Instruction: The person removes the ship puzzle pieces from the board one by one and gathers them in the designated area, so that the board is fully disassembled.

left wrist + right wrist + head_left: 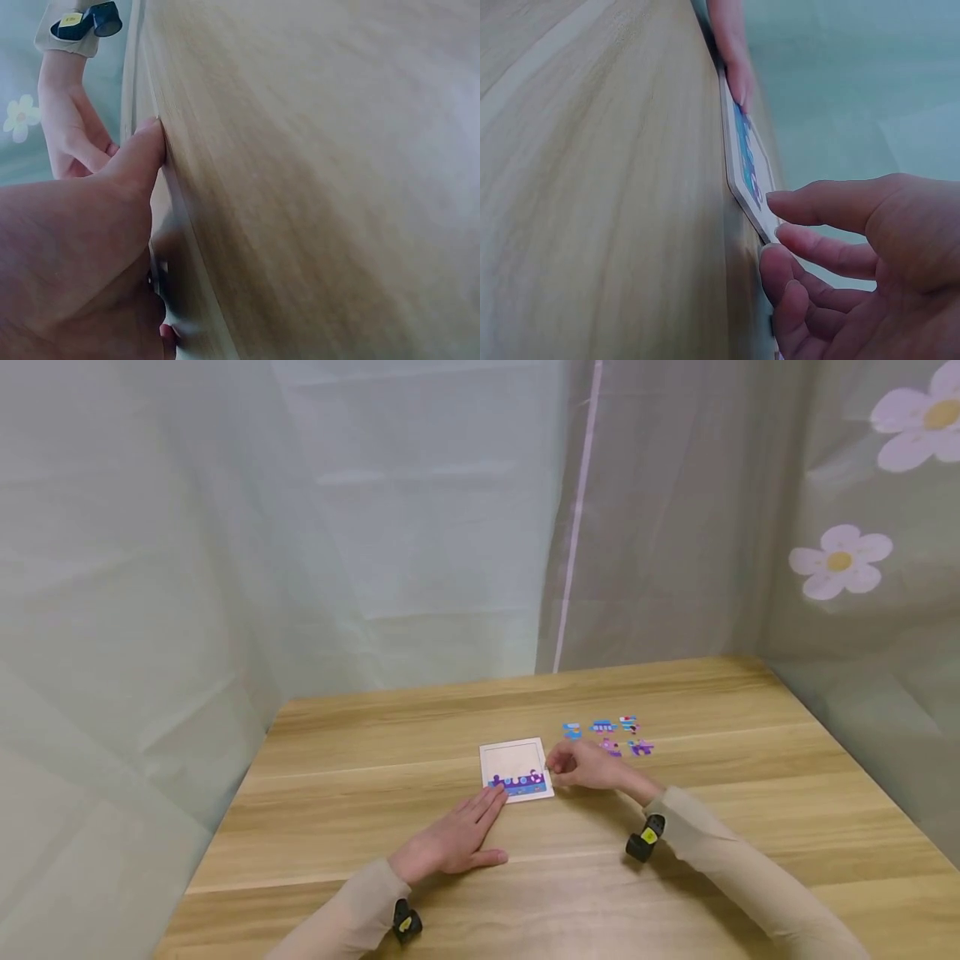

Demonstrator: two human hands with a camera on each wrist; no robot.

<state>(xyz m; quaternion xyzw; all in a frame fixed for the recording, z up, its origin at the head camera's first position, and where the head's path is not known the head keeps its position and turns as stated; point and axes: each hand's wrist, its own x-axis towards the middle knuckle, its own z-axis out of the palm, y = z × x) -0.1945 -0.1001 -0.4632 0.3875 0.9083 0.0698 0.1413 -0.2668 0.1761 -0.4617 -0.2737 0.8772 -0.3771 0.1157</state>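
A small square white puzzle board lies on the table, its near strip filled with purple and blue puzzle pieces. My left hand lies flat with straight fingers, its fingertips on the board's near left corner and its thumb spread out on the tabletop. At the board's right edge is my right hand. In the right wrist view, the thumb and index finger are loosely bent with a gap between their tips, right at the board's rim. No piece shows between them; the other fingers are curled below.
Several loose puzzle pieces lie in two rows beyond my right hand, partly covered by it. The wood-grained table reaches to grey-green curtains at the back and sides. Each wrist wears a small black camera.
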